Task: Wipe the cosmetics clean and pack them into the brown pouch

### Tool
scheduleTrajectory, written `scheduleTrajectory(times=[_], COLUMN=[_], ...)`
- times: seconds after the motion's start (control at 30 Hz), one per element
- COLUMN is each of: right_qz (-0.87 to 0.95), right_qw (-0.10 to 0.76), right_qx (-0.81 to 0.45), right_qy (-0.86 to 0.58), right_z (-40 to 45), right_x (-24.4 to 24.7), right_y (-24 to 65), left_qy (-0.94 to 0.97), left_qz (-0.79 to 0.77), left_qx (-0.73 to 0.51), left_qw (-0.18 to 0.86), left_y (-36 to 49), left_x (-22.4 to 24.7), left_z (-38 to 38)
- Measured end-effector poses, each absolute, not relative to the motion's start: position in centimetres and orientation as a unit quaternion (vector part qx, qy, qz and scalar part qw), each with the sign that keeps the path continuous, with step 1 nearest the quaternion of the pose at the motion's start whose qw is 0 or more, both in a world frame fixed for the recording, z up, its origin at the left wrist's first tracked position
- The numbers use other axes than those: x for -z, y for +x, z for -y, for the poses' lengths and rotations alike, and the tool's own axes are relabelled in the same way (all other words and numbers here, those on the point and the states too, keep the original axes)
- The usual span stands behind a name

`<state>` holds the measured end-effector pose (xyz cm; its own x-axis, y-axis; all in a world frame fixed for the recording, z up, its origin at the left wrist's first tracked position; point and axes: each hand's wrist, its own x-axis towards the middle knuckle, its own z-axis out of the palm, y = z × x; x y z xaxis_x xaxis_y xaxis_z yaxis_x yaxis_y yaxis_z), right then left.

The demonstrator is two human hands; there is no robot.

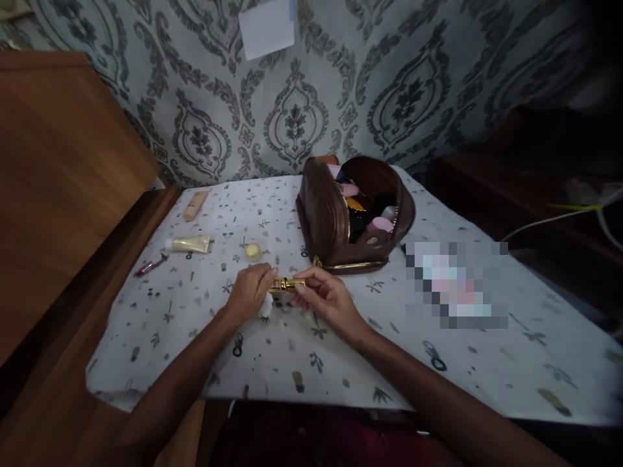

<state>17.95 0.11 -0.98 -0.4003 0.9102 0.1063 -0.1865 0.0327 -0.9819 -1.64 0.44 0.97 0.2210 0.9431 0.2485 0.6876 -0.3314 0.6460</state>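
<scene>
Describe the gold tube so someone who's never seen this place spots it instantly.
Start from the open brown bag on the white patterned cloth. Nearer the viewer and slightly left, the left hand and right hand hold a slim gold tube between them. Being held sets it apart from the squeeze tube and small pot on the cloth.

Paper (267,31) (mostly white) hangs on the patterned wall (294,120).

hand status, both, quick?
Left hand: closed on one end of the gold tube, with a crumpled white wipe or tissue under it.
Right hand: closed, fingers pinching the tube's other end.
</scene>
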Motion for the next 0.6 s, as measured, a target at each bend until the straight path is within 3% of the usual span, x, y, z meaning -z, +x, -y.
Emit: scheduleTrajectory(times=[0.47,0.6], right_qz=[0.601,0.611], right_qw=[0.436,0.44], right_qx=[-0.55,-0.524], right_qy=[-0.383,-0.398], right_z=[-0.5,-0.6], right_x=[2.0,2.6], right_y=[17.8,17.7], left_qy=[0.737,0.794], left_qz=[-0.601,-0.519], left_qx=[-0.306,-0.317], left_qw=[0.049,-0.002], left_y=[-2.4,-1.2], left_x=[-0.1,-0.3], left_z=[-0.5,0.7])
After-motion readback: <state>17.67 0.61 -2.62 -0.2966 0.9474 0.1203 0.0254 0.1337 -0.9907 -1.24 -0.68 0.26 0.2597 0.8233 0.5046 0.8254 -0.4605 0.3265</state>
